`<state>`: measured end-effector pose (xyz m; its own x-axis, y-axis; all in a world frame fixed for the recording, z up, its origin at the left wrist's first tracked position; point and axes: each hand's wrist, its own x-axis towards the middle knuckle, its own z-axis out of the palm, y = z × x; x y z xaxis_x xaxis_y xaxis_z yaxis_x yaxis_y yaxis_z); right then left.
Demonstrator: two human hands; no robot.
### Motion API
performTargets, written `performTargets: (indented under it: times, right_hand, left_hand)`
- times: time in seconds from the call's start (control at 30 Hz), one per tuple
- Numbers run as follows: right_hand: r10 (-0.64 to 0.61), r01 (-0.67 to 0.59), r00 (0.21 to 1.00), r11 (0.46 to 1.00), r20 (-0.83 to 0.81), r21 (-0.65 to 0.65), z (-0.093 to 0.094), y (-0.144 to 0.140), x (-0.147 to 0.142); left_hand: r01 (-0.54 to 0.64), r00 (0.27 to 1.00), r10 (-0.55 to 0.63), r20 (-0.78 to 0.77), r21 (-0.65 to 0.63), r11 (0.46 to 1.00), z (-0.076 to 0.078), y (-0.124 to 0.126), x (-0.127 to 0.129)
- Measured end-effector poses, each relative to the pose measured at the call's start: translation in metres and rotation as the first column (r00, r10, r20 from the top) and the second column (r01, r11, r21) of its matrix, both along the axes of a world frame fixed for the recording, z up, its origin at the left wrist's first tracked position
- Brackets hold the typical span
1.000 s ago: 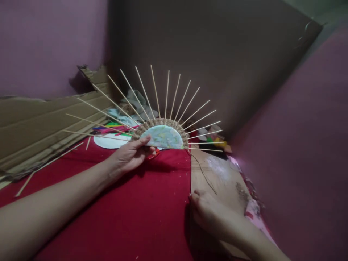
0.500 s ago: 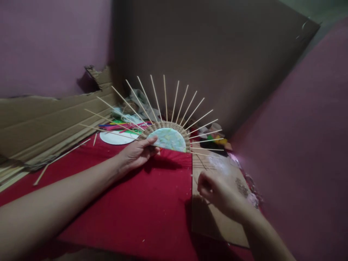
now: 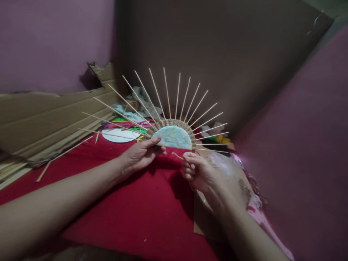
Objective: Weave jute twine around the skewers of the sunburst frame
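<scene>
My left hand [image 3: 145, 152] is closed on the left end of a half-round woven fan [image 3: 174, 137], thumb on its front. The fan has a pale blue-green patterned centre, a brown woven band [image 3: 170, 122] around the curve, and several thin bare sticks [image 3: 166, 90] spreading out from it. Just below the fan's right corner, my right hand [image 3: 194, 166] pinches a thin brown strand [image 3: 177, 155], whose end sticks out to the left of the fingertips. Where the rest of the strand runs is hard to make out.
A red cloth [image 3: 130, 214] covers the table. A brown board [image 3: 208, 221] lies at the right. Behind the fan are a white oval [image 3: 119, 135], coloured strips and a ball of twine [image 3: 132, 105]. Cardboard [image 3: 54, 119] stands at the left, with loose sticks [image 3: 63, 154] in front.
My right hand has moved left and up from over the board to just below the fan's right corner, and the strand's end now shows. The left hand keeps its hold on the fan.
</scene>
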<state>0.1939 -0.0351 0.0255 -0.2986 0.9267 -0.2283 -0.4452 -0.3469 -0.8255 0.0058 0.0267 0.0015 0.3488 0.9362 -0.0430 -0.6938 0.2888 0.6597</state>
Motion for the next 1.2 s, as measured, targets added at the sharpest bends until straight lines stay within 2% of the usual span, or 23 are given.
performTargets:
  times: [0.1,0.2,0.37,0.53,0.83,1.07,1.2]
  right_hand:
    - [0.014,-0.026,0.995,0.992,-0.097,-0.121,-0.009,0.008,-0.009]
    - [-0.041,0.02,0.992,0.986,-0.121,-0.165,-0.016,0.014,-0.015]
    - [-0.188,0.18,0.973,0.981,-0.137,-0.068,-0.025,0.023,-0.02]
    - [-0.154,0.152,0.965,0.988,-0.211,-0.028,-0.032,0.027,-0.017]
    - [-0.161,0.162,0.948,0.987,-0.274,-0.018,-0.035,0.025,-0.009]
    - [-0.167,0.165,0.933,0.986,-0.32,-0.032,-0.039,0.024,-0.004]
    - [-0.166,0.159,0.923,0.986,-0.347,-0.047,-0.041,0.025,0.0]
  left_hand:
    - [0.02,1.0,-0.02,0.021,-0.001,1.0,0.0,-0.002,0.002]
    - [0.035,0.999,-0.034,0.035,-0.016,0.999,-0.001,-0.004,0.004]
    - [0.092,0.996,-0.092,0.017,-0.038,0.995,-0.004,-0.007,0.006]
    - [0.146,0.989,-0.146,-0.007,-0.03,0.989,-0.007,-0.007,0.004]
    - [0.036,0.993,-0.045,-0.107,-0.085,0.996,-0.001,-0.005,0.004]
    - [0.037,0.991,-0.044,-0.127,-0.057,0.998,0.001,-0.006,0.004]
    - [-0.028,0.992,0.021,-0.124,-0.051,0.998,0.004,-0.001,0.001]
